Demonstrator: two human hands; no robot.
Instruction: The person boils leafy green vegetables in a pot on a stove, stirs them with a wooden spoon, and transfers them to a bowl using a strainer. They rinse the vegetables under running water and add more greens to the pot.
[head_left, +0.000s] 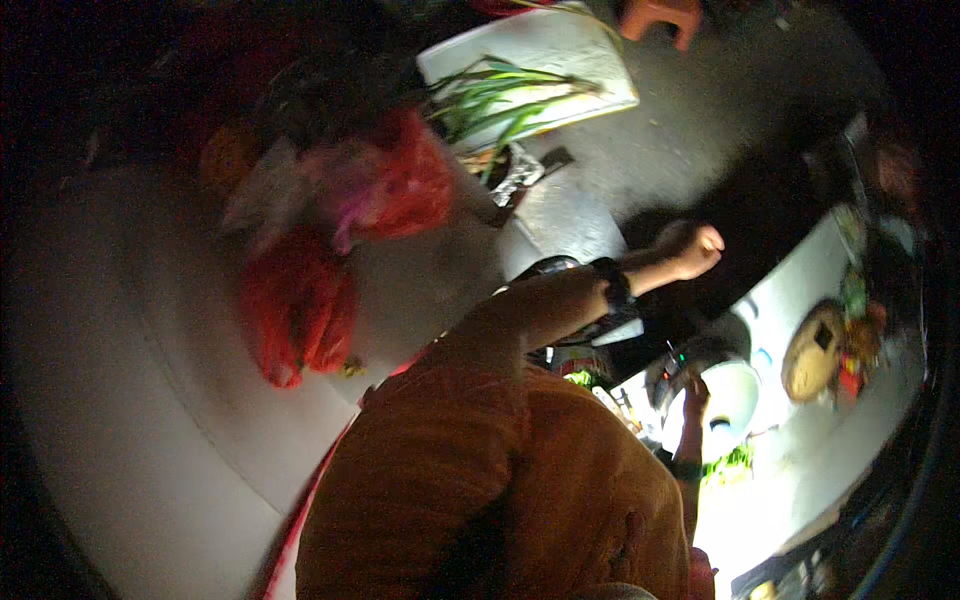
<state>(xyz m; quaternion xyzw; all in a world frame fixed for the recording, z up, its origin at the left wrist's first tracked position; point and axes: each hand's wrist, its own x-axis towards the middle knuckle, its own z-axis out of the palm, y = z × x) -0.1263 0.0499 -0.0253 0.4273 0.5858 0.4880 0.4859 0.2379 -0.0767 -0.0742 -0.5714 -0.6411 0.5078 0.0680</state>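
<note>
My left hand (694, 251) is stretched out to the right over a dark patch of floor, fingers curled in, with a black band on the wrist. Nothing shows in it. Lower right, my right hand (696, 390) is beside a white bowl (739, 394), a dark band on that wrist too. Close to its fingers is a dark object (670, 371) with small green and red lights; blur and glare hide whether the hand grips it. Chopped-looking greens (729, 465) lie below the bowl on a brightly lit white surface (750, 517).
Long green leaves (517, 90) lie on a white board (600, 45) at the top. Red plastic bags (300, 315) rest on the left. An orange stool (664, 19) stands at the top. A round tan object (810, 352) with a dark square is at the right.
</note>
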